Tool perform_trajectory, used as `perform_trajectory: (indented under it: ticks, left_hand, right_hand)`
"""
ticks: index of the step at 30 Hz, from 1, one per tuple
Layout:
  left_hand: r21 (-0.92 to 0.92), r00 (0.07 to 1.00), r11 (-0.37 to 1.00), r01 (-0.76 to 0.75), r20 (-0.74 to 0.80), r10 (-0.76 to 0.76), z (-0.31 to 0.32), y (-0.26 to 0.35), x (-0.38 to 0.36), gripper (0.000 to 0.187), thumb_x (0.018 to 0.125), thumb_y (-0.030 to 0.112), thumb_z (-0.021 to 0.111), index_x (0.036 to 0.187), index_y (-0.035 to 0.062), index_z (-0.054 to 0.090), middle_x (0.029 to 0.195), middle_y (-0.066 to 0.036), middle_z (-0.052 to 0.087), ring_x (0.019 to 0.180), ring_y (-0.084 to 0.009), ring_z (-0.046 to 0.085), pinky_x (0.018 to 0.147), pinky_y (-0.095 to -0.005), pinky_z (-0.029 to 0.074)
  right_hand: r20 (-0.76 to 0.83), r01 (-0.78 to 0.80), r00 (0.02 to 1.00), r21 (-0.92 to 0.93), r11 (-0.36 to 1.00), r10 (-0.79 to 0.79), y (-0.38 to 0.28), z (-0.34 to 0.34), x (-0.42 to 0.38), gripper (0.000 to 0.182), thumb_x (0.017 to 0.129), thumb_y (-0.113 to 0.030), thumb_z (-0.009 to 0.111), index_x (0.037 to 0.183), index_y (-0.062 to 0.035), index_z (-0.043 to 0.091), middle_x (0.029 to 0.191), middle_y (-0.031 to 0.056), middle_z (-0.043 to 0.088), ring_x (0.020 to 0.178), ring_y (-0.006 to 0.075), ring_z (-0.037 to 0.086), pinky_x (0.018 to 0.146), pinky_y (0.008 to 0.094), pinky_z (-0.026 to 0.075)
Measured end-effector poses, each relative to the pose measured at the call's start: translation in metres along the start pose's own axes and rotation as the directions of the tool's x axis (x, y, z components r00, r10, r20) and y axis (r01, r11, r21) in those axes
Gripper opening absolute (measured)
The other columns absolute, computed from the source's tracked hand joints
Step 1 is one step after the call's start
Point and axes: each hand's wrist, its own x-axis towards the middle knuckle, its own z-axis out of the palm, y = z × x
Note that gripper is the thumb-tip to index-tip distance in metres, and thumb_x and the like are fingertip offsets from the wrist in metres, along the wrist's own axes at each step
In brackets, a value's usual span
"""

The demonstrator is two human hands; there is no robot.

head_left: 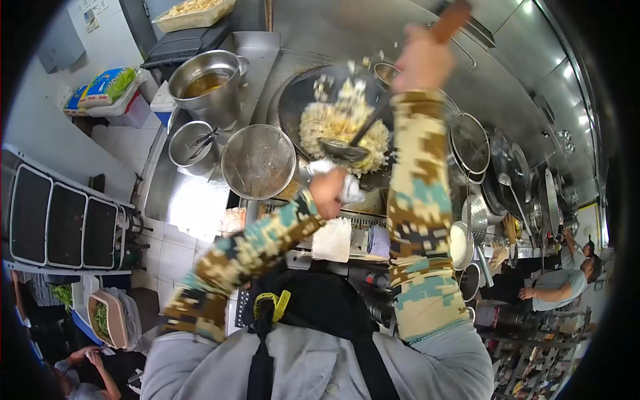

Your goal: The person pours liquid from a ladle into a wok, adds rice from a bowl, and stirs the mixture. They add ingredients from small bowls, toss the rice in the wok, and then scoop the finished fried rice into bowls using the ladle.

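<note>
A dark wok point(291, 93) sits on the stove in front of me, holding pale rice with yellow bits point(317, 130); some pieces are in the air above it. My right hand point(423, 61) is closed around the wooden-ended handle of a ladle point(343, 151), whose bowl is down in the rice. The hand is slightly blurred. My left hand point(327, 193) is closed on a folded white cloth point(351, 189) at the wok's near edge. Whether a wok handle lies under the cloth is hidden.
Left of the wok are a round mesh strainer point(259, 162), a small pot with tongs point(193, 145) and a large pot of brownish liquid point(205, 85). More strainers point(470, 141) and pans stand right. Other people point(560, 287) are at the far right and lower left.
</note>
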Motion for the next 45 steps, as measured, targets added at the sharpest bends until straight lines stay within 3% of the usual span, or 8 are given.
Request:
perform_trajectory:
  ticks: [15, 19, 22, 24, 27, 31, 37, 45]
  left_hand:
    - [0.166, 0.971, 0.985, -0.045, -0.224, 0.082, -0.022, -0.058, -0.002, 0.025, 0.086, 0.010, 0.058, 0.106, -0.0050, 0.058, 0.097, -0.014, 0.066, 0.081, -0.0226, 0.066, 0.069, -0.0370, 0.054]
    - [0.293, 0.983, 0.956, 0.004, -0.178, 0.050, -0.024, -0.056, -0.023, 0.031, 0.083, 0.014, 0.065, 0.107, -0.0049, 0.059, 0.095, -0.011, 0.066, 0.083, -0.0229, 0.066, 0.071, -0.0325, 0.054]
    - [0.337, 0.649, 0.555, -0.760, 0.362, 0.669, 0.009, -0.008, -0.008, 0.021, 0.084, 0.015, 0.059, 0.087, -0.0055, 0.060, 0.077, -0.015, 0.064, 0.066, -0.0235, 0.064, 0.056, -0.0359, 0.051]
    - [0.061, 0.984, 0.990, -0.126, -0.116, 0.133, 0.013, -0.013, 0.021, 0.020, 0.084, 0.014, 0.056, 0.075, -0.0045, 0.058, 0.067, -0.015, 0.060, 0.059, -0.0241, 0.062, 0.049, -0.0382, 0.048]
    - [-0.012, 0.992, 1.000, 0.001, -0.128, -0.003, -0.015, -0.053, 0.011, 0.017, 0.087, 0.008, 0.054, 0.097, -0.0053, 0.059, 0.088, -0.013, 0.063, 0.076, -0.0216, 0.063, 0.063, -0.0359, 0.054]
    - [0.347, 0.927, 0.907, -0.238, -0.198, 0.319, 0.005, -0.019, -0.001, 0.024, 0.083, 0.017, 0.056, 0.079, -0.0061, 0.059, 0.070, -0.010, 0.058, 0.058, -0.0197, 0.056, 0.049, -0.0366, 0.044]
    - [0.338, 0.913, 0.922, -0.190, -0.284, 0.293, 0.026, 0.031, 0.056, 0.030, 0.080, 0.027, 0.062, 0.076, -0.0032, 0.062, 0.067, -0.010, 0.059, 0.052, -0.0175, 0.053, 0.045, -0.0359, 0.040]
    - [0.392, 0.896, 0.880, -0.267, -0.235, 0.377, 0.012, 0.021, 0.090, 0.031, 0.079, 0.025, 0.064, 0.070, -0.0037, 0.062, 0.062, -0.008, 0.058, 0.046, -0.0163, 0.050, 0.040, -0.0352, 0.035]
  right_hand:
    - [-0.007, -0.100, 0.995, -0.105, 0.989, 0.100, 0.016, -0.011, 0.056, 0.016, 0.074, -0.013, 0.068, 0.081, 0.0001, 0.062, 0.062, 0.0038, 0.051, 0.051, 0.0157, 0.051, 0.048, 0.0305, 0.043]
    - [0.333, -0.028, 0.943, 0.047, 0.999, 0.011, -0.038, -0.042, 0.077, 0.014, 0.078, -0.012, 0.068, 0.071, -0.0050, 0.057, 0.056, 0.0022, 0.049, 0.041, 0.0147, 0.044, 0.040, 0.0302, 0.035]
    - [0.134, -0.004, 0.991, -0.109, 0.994, 0.018, -0.017, -0.012, 0.007, 0.015, 0.077, -0.015, 0.070, 0.075, -0.0034, 0.061, 0.060, 0.0030, 0.050, 0.043, 0.0131, 0.044, 0.041, 0.0303, 0.035]
    - [-0.018, 0.137, 0.990, -0.184, 0.973, -0.143, 0.061, -0.009, 0.037, 0.016, 0.077, -0.015, 0.071, 0.075, -0.0031, 0.060, 0.059, 0.0025, 0.049, 0.044, 0.0130, 0.044, 0.043, 0.0299, 0.037]
    - [0.094, 0.070, 0.993, -0.020, 0.997, -0.068, 0.053, -0.030, 0.074, 0.016, 0.079, -0.015, 0.071, 0.076, -0.0045, 0.059, 0.056, 0.0003, 0.045, 0.044, 0.0132, 0.043, 0.044, 0.0297, 0.040]
    - [0.449, -0.256, 0.842, -0.157, 0.954, 0.300, 0.027, -0.040, 0.063, 0.016, 0.080, -0.016, 0.070, 0.077, -0.0064, 0.057, 0.055, 0.0000, 0.044, 0.043, 0.0134, 0.043, 0.045, 0.0292, 0.042]
    - [0.442, 0.199, 0.870, 0.088, 0.976, -0.217, -0.050, -0.036, 0.051, 0.016, 0.081, -0.017, 0.067, 0.085, -0.0025, 0.062, 0.058, 0.0013, 0.050, 0.046, 0.0128, 0.047, 0.050, 0.0269, 0.042]
    - [0.497, 0.243, 0.844, -0.020, 0.970, -0.201, 0.000, 0.007, 0.053, 0.020, 0.077, -0.006, 0.067, 0.092, -0.0007, 0.055, 0.058, 0.0012, 0.048, 0.043, 0.0116, 0.048, 0.040, 0.0238, 0.035]
